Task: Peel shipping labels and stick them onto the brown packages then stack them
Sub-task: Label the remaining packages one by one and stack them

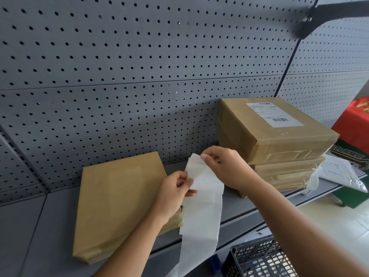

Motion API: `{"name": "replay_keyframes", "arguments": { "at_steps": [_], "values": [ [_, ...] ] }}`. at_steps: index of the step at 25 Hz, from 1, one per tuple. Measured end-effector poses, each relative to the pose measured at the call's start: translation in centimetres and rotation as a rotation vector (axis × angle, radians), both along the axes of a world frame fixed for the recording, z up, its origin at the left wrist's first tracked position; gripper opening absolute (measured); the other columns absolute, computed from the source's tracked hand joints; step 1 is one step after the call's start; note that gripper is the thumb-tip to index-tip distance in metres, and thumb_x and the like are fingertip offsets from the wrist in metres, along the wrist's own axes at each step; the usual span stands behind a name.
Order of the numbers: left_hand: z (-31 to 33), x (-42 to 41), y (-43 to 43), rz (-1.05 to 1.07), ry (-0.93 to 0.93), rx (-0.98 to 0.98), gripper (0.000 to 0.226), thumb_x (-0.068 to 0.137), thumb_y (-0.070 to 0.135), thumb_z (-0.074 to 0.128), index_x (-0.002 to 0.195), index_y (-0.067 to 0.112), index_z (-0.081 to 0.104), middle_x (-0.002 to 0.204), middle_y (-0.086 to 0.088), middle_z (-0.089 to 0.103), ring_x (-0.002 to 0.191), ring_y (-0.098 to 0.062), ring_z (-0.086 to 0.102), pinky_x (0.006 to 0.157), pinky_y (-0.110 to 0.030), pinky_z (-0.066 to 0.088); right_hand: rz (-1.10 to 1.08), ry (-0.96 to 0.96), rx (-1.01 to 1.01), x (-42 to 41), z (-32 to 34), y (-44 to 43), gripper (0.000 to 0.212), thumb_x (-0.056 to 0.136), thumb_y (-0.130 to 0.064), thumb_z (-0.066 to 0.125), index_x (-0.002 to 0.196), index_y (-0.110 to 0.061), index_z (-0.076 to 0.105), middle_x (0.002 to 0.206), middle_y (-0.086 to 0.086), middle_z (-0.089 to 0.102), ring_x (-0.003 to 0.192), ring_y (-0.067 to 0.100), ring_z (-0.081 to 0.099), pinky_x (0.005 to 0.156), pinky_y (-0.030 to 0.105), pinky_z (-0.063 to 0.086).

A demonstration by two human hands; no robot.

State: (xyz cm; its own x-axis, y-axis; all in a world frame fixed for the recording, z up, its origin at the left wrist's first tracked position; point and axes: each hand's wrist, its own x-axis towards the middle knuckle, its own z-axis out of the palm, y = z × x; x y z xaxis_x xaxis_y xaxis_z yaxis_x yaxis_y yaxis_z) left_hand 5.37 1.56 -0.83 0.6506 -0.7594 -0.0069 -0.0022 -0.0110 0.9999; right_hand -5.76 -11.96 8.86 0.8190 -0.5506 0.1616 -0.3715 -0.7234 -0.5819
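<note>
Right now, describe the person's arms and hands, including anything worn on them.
The left hand and right hand are bare: no gloves, rings or watch visible. The left forearm and right forearm are uncovered too, with no sleeve in view.

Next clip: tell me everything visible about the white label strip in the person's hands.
The label strip is a long, thin white paper band, faintly translucent, no print visible on this side. The right hand pinches its top end, the left hand pinches its left edge lower down. The rest hangs past the shelf edge, out of frame below.
</note>
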Motion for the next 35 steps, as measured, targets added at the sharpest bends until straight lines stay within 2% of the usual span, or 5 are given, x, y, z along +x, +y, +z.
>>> {"name": "replay_keyframes", "arguments": {
  "at_steps": [6,11,24,30,35],
  "values": [
    [0.0,0.0,0.0,0.005,0.046,-0.025,0.011,0.100,0.010,0.060,0.104,0.006,0.069,0.096,-0.007,0.079,0.086,-0.028,0.077,0.081,-0.039,0.063,0.009,-0.011,0.072,-1.8,-1.8,0.2,0.043,0.094,-0.044,0.064,0.131,-0.024,0.059,0.118,-0.012,0.065,0.107,0.006,0.061,0.095,0.023,0.049],
    [-0.1,0.1,0.2,-0.008,0.031,-0.025,0.010,0.100,0.007,0.060,0.103,0.006,0.069,0.098,-0.007,0.079,0.088,-0.026,0.077,0.081,-0.037,0.062,-0.170,0.049,-0.029,-2.0,-2.0,-1.2,0.017,0.097,-0.030,0.057,0.085,-0.023,0.067,0.075,-0.003,0.068,0.074,0.023,0.064,0.069,0.041,0.056],
    [0.5,0.1,-0.2,-0.084,-0.112,0.096,0.014,0.097,0.014,0.066,0.098,0.000,0.064,0.092,-0.015,0.073,0.081,-0.026,0.077,0.079,-0.034,0.061,-0.280,-0.329,-0.156,-0.2,2.6,-1.0,0.013,0.099,-0.032,0.055,0.099,-0.026,0.067,0.084,-0.010,0.068,0.077,0.020,0.064,0.065,0.041,0.057],
    [2.3,-0.2,0.5,0.045,-0.265,0.109,0.051,0.078,0.071,0.066,0.088,0.021,0.066,0.079,0.000,0.066,0.074,-0.015,0.062,0.071,-0.029,0.054,-0.188,-0.448,-0.238,-0.2,2.3,-1.0,0.009,0.097,-0.022,0.061,0.094,-0.018,0.068,0.078,-0.010,0.061,0.068,0.014,0.060,0.062,0.037,0.055],
    [4.0,-0.2,0.0,0.097,-0.219,0.009,0.060,0.091,0.060,0.060,0.064,0.013,0.036,0.059,0.006,0.030,0.056,-0.011,0.029,0.055,-0.026,0.026,-0.127,-0.401,-0.241,-0.6,1.0,0.2,0.008,0.096,-0.020,0.064,0.095,-0.017,0.071,0.084,-0.009,0.065,0.073,0.006,0.057,0.064,0.021,0.047]
  ]
}}
